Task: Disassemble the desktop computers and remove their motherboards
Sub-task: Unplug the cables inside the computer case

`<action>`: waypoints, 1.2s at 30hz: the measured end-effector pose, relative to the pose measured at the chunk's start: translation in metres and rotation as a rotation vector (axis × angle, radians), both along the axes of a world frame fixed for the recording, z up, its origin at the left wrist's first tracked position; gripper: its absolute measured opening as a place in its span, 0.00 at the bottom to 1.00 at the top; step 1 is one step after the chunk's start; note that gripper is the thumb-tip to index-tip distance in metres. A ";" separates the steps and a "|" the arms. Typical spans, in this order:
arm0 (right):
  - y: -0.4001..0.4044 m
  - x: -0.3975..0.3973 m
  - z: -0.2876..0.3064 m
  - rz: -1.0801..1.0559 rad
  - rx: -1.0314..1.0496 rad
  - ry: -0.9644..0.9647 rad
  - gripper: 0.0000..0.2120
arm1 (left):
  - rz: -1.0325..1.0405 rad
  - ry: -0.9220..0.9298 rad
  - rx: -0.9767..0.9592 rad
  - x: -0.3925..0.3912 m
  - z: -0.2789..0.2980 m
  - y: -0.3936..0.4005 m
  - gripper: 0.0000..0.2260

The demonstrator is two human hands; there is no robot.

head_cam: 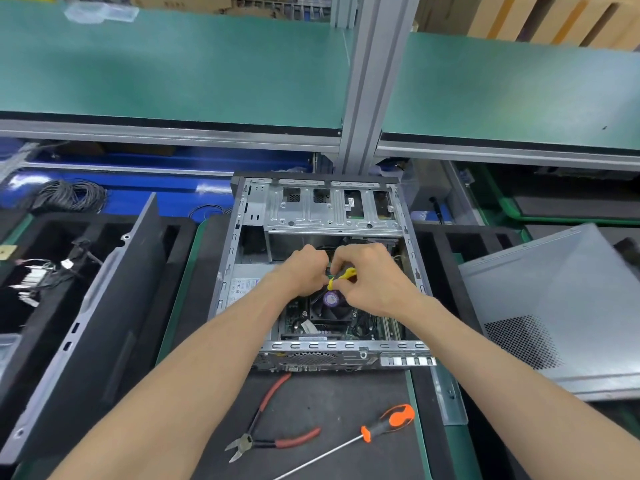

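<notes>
Hands together inside open computer case (242,216), left hand (304,271) and right hand (367,275) pinching yellow connector (341,277) above motherboard (298,320)

My left hand (304,271) and right hand (370,277) meet inside the open computer case (239,244), fingers curled around a small yellow piece (341,277) just above the cooler fan (330,301) on the motherboard (360,327). Near me on the dark mat (322,403) lie red-handled cutters (266,427) and an orange-handled screwdriver (388,424), well apart from my hands. A grey side panel (554,306) rests to the right.
</notes>
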State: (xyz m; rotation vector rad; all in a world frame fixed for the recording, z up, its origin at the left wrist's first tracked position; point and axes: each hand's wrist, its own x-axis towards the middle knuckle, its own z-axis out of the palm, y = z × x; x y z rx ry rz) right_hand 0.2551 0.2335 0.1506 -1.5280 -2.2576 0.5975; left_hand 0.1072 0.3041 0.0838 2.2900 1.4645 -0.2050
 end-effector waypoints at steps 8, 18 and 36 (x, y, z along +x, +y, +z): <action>-0.007 0.048 0.006 -0.328 0.003 0.209 0.07 | -0.105 -0.003 -0.043 0.007 -0.019 -0.022 0.29; -0.033 0.045 -0.032 -0.325 0.100 0.254 0.09 | -0.179 0.033 0.068 0.018 -0.039 -0.026 0.44; -0.027 0.047 -0.047 -0.271 0.063 0.200 0.09 | -0.145 -0.026 0.052 0.015 -0.034 -0.030 0.45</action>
